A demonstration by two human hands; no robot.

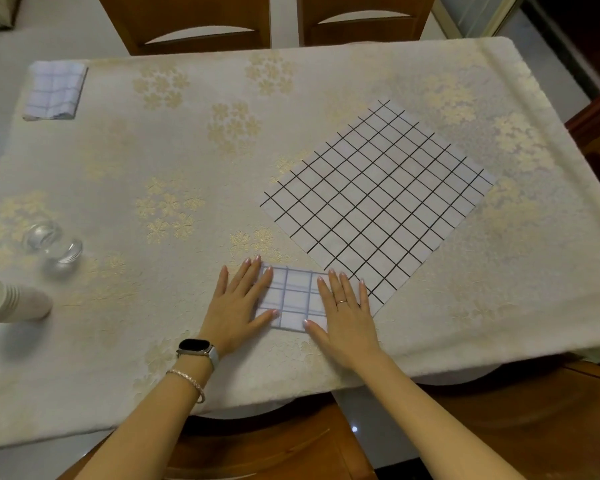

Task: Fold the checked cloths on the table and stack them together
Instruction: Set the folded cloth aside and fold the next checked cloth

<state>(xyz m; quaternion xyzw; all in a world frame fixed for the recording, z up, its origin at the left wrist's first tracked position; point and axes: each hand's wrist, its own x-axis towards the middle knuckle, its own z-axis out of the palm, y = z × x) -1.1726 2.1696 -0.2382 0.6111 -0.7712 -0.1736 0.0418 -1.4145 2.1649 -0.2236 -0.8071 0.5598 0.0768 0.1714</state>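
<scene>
A small folded cloth (294, 299) with pale blue checks lies near the table's front edge. My left hand (241, 303) presses flat on its left side and my right hand (343, 310) presses flat on its right side, fingers spread. A large white cloth with black checks (378, 199) lies spread flat and turned diagonally just behind and right of the hands; its near corner passes under the folded cloth. A stack of folded blue-checked cloths (54, 90) sits at the far left corner of the table.
The table (153, 150) wears a cream cloth with gold flowers. A clear glass (51, 242) lies on its side at the left, near a stack of paper cups (11, 301) also on its side. Two wooden chairs (194, 22) stand behind the table.
</scene>
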